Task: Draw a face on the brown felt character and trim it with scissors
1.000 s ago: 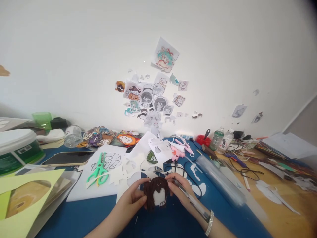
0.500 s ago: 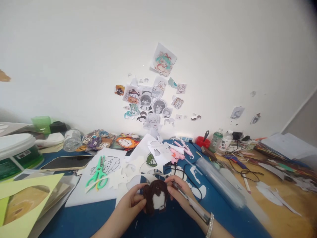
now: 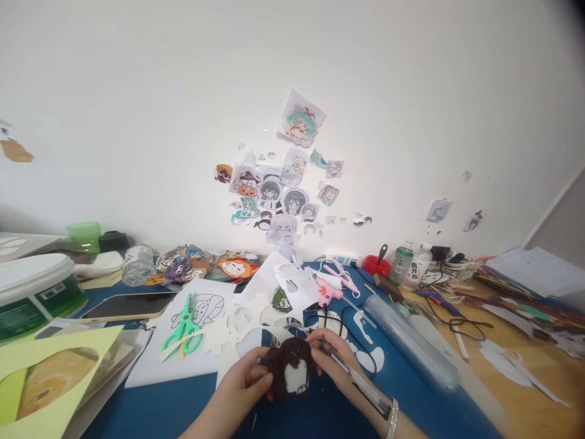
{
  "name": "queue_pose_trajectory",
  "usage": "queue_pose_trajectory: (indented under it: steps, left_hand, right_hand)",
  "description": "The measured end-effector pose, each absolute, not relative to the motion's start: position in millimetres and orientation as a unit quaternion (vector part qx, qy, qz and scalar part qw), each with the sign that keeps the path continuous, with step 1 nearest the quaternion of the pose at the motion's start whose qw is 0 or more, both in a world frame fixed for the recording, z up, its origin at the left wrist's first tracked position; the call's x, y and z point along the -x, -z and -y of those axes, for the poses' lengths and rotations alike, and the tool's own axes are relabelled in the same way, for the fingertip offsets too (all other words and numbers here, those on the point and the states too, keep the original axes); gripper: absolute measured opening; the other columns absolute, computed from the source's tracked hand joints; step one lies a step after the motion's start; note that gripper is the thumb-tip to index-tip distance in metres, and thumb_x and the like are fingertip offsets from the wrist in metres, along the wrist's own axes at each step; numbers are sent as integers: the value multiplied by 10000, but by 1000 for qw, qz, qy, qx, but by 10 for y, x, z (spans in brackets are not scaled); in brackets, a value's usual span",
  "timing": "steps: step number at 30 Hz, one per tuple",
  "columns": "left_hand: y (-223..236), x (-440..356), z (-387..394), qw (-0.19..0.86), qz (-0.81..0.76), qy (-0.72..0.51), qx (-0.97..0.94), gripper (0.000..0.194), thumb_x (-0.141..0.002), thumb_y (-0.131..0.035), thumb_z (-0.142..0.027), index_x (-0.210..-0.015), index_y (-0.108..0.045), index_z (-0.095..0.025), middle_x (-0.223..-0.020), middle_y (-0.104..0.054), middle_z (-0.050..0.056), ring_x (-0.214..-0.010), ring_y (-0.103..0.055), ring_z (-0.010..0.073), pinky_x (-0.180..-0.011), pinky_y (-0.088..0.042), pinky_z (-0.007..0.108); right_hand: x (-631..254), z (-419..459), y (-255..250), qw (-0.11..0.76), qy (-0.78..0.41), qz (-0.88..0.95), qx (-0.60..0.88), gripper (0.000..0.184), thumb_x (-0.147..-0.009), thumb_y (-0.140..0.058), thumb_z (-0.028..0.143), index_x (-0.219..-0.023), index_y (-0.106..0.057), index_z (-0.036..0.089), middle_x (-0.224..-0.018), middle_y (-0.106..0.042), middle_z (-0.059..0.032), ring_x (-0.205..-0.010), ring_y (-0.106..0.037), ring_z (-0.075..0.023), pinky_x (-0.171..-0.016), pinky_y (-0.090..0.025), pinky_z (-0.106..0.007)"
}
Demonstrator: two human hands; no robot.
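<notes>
A small cut-out character head [image 3: 296,377] with dark brown hair and a blank white face is held low in the middle, over the blue table mat. Pinching its left edge between thumb and fingers is my left hand [image 3: 249,379]. My right hand [image 3: 336,364] grips its upper right edge with the fingertips. A clear-barrelled pen [image 3: 359,381] is tucked in that same hand, lying back along the wrist toward a sparkling bracelet [image 3: 392,417]. Just beyond the head lie white paper scraps [image 3: 247,332] and a green-haired cut-out [image 3: 281,300].
Green scissors [image 3: 186,329] rest on a line-drawing sheet [image 3: 155,360] at left, near a phone [image 3: 130,306] and a white-lidded tub [image 3: 36,274]. A pink glue gun [image 3: 328,291] with black cord, a clear plastic roll [image 3: 411,341] and bottles [image 3: 418,265] are at right.
The view has shifted slightly, so the wall drawings and table items appear a little lower and mostly farther right. Both hands keep hold of the cut-out head, and the pen stays in the right hand.
</notes>
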State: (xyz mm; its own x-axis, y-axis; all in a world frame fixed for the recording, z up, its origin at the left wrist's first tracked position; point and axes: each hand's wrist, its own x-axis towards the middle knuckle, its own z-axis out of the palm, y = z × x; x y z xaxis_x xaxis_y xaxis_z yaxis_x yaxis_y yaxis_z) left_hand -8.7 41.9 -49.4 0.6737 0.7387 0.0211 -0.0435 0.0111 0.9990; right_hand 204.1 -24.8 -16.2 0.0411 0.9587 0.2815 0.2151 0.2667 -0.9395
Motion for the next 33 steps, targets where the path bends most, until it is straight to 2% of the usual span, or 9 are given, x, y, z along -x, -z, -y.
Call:
queue_pose_trajectory:
  steps: [7,14,24,29,31,33]
  left_hand:
    - [413,82,-394,658,-270,-304,-633,609,-635,-646,-630,-1028,-492,-192,-591,-623,-28,-577,-560,154,-622,-379,288]
    - [265,114,-379,669,-277,-290,-625,560,-669,-660,-561,-1057,-513,-186,-646,-631,-27,-626,-557,152,-658,-379,293]
    - [198,113,-344,680,-297,-296,-602,618,-667,-663,-550,-1114,-514,-151,-642,-643,-15,-619,-553,149,-646,-398,283]
    - [152,109,-331,680,-338,-305,-575,666,-640,-652,-600,-1118,-529,-152,-688,-671,19,-666,-610,188,-623,-425,285]
    - [106,114,-319,682,-360,-303,-560,726,-623,-633,-640,-1141,-507,-147,-712,-684,40,-647,-628,210,-596,-448,300]
    - [53,127,-304,677,-380,-314,-547,729,-632,-614,-648,-1151,-492,-151,-735,-685,40,-618,-621,198,-579,-466,300]
  right_hand:
    - [-2040,250,130,520,-353,603,491,258,-793,-573,390,-925,-557,169,-639,-496,27,-468,-481,-91,-482,-386,-213]
    - [-2051,273,99,510,-357,603,499,270,-794,-559,382,-950,-561,161,-668,-511,18,-501,-507,-96,-506,-389,-219]
    - [-2056,298,104,491,-335,620,512,243,-824,-507,346,-980,-538,161,-637,-524,19,-509,-516,-104,-499,-408,-211]
    - [-2046,298,124,449,-297,658,527,202,-826,-484,288,-978,-526,161,-673,-579,-6,-527,-549,-123,-502,-437,-219]
    - [-2041,296,135,423,-258,680,540,191,-802,-501,232,-972,-546,158,-698,-598,-20,-563,-569,-142,-539,-448,-238]
    - [-2035,293,151,391,-212,707,550,214,-779,-510,175,-978,-585,162,-745,-622,-39,-640,-595,-176,-620,-456,-277]
